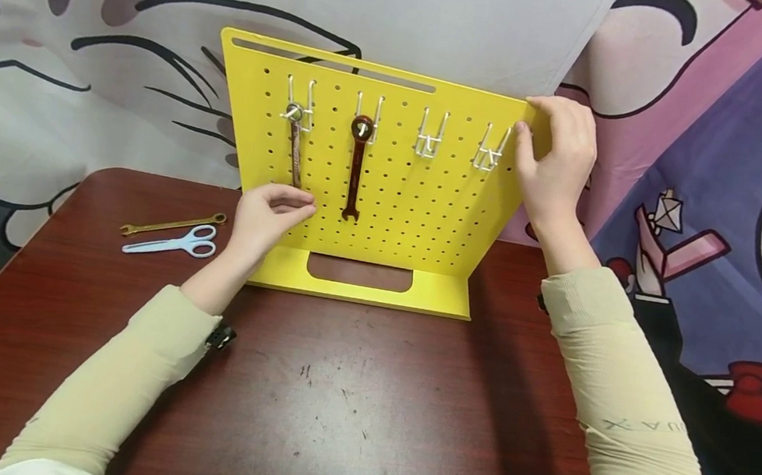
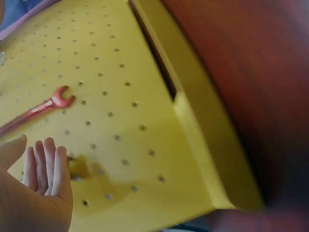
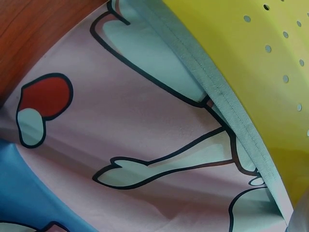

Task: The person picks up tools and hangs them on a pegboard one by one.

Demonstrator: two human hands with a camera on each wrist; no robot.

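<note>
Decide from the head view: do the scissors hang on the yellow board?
No, the blue scissors lie on the table, left of the board.

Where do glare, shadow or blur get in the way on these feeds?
Head: pale glare on the table, dark shadow right of the pegboard; left wrist: table blurred, pegboard base looks bowed, soft shadow beside the left hand; right wrist: printed cloth fairly crisp, pegboard edge looks curved.

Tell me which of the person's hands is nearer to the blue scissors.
Left. The left hand is to the right of the scissors, in front of the yellow board; the right hand grips the board's upper right corner, much farther away.
</note>
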